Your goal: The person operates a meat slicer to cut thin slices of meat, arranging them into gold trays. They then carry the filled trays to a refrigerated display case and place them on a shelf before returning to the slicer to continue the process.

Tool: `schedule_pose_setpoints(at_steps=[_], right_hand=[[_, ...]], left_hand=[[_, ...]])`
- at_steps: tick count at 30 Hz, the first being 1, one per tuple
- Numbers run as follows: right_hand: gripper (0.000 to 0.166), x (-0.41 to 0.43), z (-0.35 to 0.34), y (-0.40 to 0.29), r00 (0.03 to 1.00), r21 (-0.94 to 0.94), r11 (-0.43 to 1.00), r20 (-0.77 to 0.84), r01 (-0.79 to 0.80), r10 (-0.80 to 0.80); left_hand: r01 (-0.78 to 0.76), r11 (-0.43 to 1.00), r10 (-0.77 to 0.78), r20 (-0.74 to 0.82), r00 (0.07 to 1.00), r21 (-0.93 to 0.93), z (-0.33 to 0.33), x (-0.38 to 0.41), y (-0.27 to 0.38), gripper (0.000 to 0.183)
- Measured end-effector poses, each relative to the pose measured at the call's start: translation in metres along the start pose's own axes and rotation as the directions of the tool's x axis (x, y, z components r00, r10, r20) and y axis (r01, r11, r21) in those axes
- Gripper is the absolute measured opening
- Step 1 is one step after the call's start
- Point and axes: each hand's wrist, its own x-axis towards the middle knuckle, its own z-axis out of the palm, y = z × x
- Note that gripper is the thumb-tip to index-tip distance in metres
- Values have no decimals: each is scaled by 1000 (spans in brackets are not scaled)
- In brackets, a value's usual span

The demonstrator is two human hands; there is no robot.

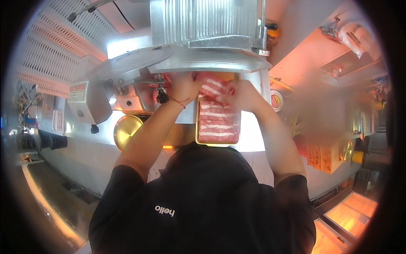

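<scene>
A gold-coloured rectangular tray [197, 127] lies in front of my body, lined with rows of thin red-and-white meat slices [219, 127]. At its far end a tilted meat slice [213, 86] spans the gap between my hands. My right hand [242, 95] pinches the right side of that slice, its fingers bent and blurred. My left hand [187, 87] is at the slice's left end, beneath the slicer's edge; its fingertips are partly hidden, so its grip is unclear. Just beyond both hands stands a metal meat slicer [206, 60] with a ridged plate.
The slicer's black knob [162, 96] sticks out close to my left wrist. A round gold plate [127, 131] lies by my left forearm. Right of the tray is a round tub with a label [276, 101]. Further right stands a cardboard box [323, 157].
</scene>
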Motion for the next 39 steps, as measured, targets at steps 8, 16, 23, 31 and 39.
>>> schedule_pose_setpoints(at_steps=[8, 16, 23, 31, 39], right_hand=[[58, 75, 2, 87, 849, -89, 958, -446, 273, -284], [62, 71, -6, 81, 866, -175, 946, -385, 272, -320], [64, 76, 2, 80, 910, 56, 948, -304, 313, -283], [47, 63, 20, 124, 881, 65, 992, -469, 107, -64], [33, 35, 17, 104, 844, 249, 962, -487, -116, 227]], left_hand=[[-60, 981, 72, -61, 996, 182, 51, 44, -36, 30], [-110, 941, 92, 71, 993, 319, 27, 19, -6, 30], [-519, 775, 298, 514, 804, 362, 42, 15, 10, 72], [-445, 844, 244, 525, 815, 298, 34, 7, 5, 79], [-402, 910, 350, 325, 879, 107, 24, 7, 9, 56]])
